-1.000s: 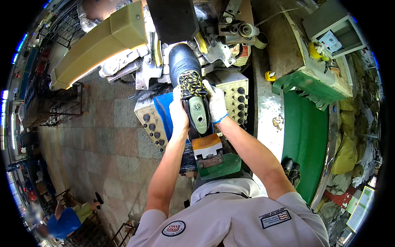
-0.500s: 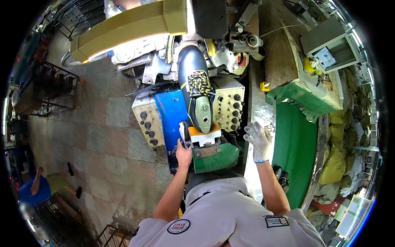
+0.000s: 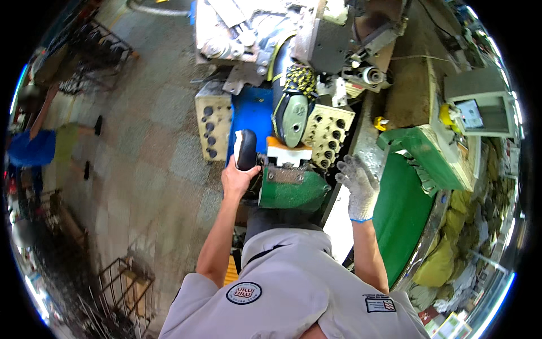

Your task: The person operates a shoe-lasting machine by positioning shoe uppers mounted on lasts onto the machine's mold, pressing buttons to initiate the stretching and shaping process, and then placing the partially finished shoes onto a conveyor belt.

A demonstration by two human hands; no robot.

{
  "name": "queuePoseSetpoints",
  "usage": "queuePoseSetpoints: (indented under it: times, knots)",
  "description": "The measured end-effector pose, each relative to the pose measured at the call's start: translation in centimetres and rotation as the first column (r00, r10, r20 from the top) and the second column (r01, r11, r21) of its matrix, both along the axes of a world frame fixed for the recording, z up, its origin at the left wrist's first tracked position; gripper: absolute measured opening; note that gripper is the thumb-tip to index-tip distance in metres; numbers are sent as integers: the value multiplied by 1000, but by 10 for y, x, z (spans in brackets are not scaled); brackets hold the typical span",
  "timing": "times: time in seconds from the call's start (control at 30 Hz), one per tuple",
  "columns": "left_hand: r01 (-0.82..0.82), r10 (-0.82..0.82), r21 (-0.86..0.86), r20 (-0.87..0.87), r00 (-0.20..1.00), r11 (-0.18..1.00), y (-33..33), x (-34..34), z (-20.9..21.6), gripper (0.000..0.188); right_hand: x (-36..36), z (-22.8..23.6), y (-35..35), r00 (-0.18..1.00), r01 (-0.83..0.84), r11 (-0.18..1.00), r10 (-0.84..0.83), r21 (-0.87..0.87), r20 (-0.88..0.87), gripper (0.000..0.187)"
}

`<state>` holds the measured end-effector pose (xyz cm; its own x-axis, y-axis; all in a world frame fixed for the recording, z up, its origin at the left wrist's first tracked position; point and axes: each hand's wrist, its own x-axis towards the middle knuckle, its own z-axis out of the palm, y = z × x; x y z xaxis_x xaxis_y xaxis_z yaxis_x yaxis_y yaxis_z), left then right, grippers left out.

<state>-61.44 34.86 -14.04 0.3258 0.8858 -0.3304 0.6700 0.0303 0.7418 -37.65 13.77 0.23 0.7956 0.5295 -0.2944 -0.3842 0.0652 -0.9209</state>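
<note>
My bare left hand (image 3: 237, 179) is closed around a black rounded piece with a white edge (image 3: 245, 150), whose kind I cannot make out. It is held upright over the blue panel (image 3: 248, 116), left of the orange-topped white pad (image 3: 289, 151). A black shoe (image 3: 280, 104) with yellow-and-black laces sits in the machine, toe away from me, on a green last (image 3: 295, 120). The last's heel end is at the pad. My right hand (image 3: 359, 185), in a grey-white knitted glove, is open with fingers spread, beside the metal ledge, touching nothing that I can see.
Control boxes with black knobs (image 3: 213, 127) (image 3: 330, 135) flank the shoe. A green machine housing (image 3: 293, 189) stands right before me. To the right runs a green conveyor belt (image 3: 384, 209) beside a wooden bench. At the far left, a person in blue (image 3: 33, 153) stands near racks.
My left hand has moved left with the black piece, away from the pad. The curved yellow-brown hood over the machine has left the view. My right hand stays open; the whole view has shifted.
</note>
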Motion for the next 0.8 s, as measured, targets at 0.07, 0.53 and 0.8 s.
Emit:
queuePoseSetpoints:
  times: [0.07,0.53,0.8]
  knots:
    - [-4,7,49,-65,998,999,2,-18,74,69,-16,24,7,998,-60,998,60,18,33,58]
    - [232,-311,209,553,773,950,-72,62,266,48,-2,66,13,973,-232,931,222,282,68,54]
    - [575,-193,-734,545,816,360,-91,212,238,47,7,53,-89,945,-323,923,300,211,132,102]
